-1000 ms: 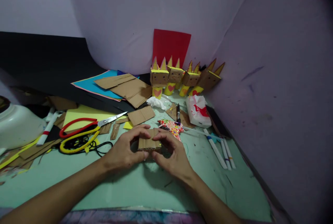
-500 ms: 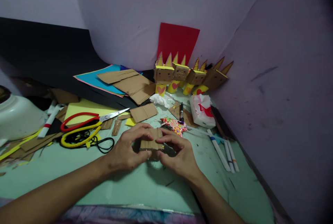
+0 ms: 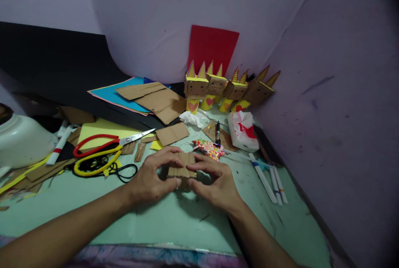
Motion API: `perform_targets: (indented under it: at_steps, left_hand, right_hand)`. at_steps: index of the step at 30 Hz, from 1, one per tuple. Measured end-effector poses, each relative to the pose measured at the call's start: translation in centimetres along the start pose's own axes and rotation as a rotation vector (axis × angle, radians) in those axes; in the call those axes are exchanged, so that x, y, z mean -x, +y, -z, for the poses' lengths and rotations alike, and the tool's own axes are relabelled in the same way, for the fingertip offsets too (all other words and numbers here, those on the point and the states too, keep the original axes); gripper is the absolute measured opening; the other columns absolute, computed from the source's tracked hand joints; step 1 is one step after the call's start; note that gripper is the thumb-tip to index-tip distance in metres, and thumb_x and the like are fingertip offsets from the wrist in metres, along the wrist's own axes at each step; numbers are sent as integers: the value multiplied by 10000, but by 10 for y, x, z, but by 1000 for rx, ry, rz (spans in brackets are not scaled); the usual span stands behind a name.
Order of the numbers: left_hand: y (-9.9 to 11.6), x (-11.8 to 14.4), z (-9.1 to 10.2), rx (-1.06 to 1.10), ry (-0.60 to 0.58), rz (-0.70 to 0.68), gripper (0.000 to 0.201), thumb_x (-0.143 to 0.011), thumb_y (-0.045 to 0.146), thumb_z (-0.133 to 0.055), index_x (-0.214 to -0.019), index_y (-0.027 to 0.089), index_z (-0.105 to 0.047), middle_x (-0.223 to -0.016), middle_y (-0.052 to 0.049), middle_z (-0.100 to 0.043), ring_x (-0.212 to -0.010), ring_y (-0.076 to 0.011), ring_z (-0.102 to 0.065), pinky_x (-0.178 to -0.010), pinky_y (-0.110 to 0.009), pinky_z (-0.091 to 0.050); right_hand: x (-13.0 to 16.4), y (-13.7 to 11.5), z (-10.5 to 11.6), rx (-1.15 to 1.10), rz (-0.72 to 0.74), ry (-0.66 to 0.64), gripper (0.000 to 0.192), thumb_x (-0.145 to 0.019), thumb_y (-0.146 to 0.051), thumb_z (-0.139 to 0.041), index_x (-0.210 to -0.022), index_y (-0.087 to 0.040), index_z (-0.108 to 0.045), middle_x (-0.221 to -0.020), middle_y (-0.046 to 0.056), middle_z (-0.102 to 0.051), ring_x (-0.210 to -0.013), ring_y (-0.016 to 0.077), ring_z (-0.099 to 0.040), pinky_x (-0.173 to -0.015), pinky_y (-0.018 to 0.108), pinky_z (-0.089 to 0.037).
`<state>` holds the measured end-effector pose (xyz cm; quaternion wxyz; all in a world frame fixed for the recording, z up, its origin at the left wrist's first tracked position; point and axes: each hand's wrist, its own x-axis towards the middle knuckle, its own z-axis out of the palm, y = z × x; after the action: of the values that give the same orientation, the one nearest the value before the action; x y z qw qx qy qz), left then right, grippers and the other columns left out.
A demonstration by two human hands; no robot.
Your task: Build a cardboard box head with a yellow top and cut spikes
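Note:
A small folded piece of brown cardboard sits just above the green mat in front of me. My left hand grips its left side with fingers curled over the top edge. My right hand pinches its right side, thumb and fingers pressed on the cardboard. Both hands hold the same piece between them.
Red and yellow scissors and a black cord lie to the left. Cardboard sheets rest on blue paper. A row of cardboard figures stands at the back. A tissue pack, a black marker and white pens lie right.
My hands stay on the cardboard piece, fingers shifting slightly as they press it. The view has moved a little, so everything sits slightly further right and higher.

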<state>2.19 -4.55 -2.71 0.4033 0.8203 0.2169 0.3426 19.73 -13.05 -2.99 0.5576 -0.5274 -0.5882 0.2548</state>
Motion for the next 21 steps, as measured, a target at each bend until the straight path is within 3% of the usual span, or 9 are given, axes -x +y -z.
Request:
perform_targets:
  at_steps: [12,21]
  left_hand:
    - [0,-2,1,-54,-24,-43,202,-672,182,-655,-870,162,-621,-1138,-127,-593,-1097,-250,-561,-925,-353,-439]
    - [1,-3,0,-89,-37,-70,214,-681,138,-642,-883,170,-580,-1150,-119,-568,-1082,-242,-563,-929,-354,-442]
  right_hand:
    - [1,4,0,4,24,-30,282,-610,-160,-733,-886,-206,-699,-978,92,-715,-1001,254,-644,-881,394,-499]
    - [-2,-1,1,-3,40,-42,198,-610,-107,-689,-779,-200,-644,-991,87,-699,-1041,248,-620,-871,355,-480]
